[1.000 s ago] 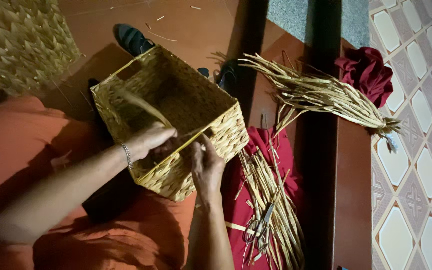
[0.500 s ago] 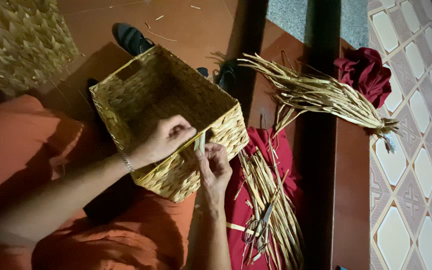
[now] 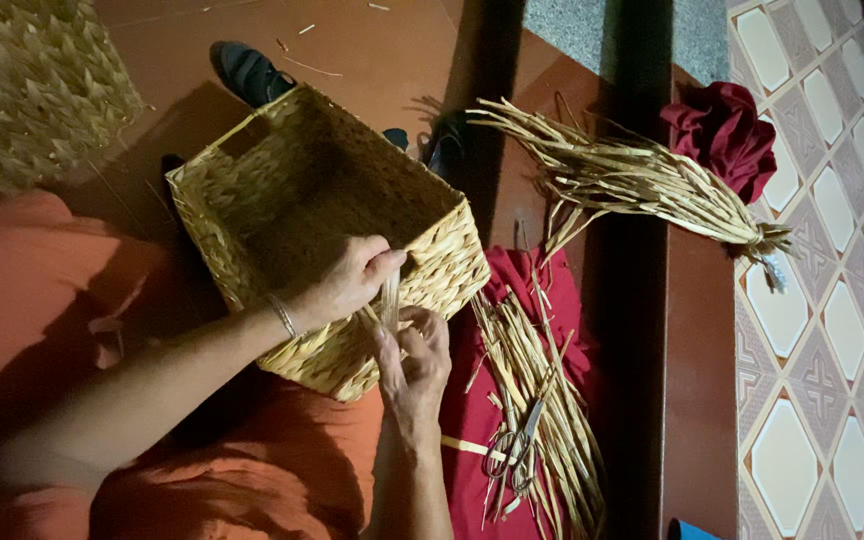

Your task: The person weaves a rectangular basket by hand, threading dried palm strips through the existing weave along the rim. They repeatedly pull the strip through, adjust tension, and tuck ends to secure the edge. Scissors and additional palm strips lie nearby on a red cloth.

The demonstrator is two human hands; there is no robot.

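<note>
On the person's lap, above orange cloth, sits a square woven basket (image 3: 322,230); the left hand (image 3: 352,280) pinches a pale straw strip (image 3: 389,300) at its near rim, and the right hand (image 3: 414,365) closes around the same strip just below. Beside it on the reddish floor (image 3: 372,50) lie a red cloth (image 3: 512,400) with loose straw (image 3: 542,400), scissors (image 3: 514,458) and a tied straw bundle (image 3: 632,180).

The near wall of the rectangular woven straw basket (image 3: 322,215) is partly covered by the left hand (image 3: 347,285) and right hand (image 3: 414,352). The flat woven straw mat (image 3: 27,85) is cut off by the frame's edge. The steel scissors (image 3: 514,462) are half buried among loose straw strips (image 3: 542,400).
</note>
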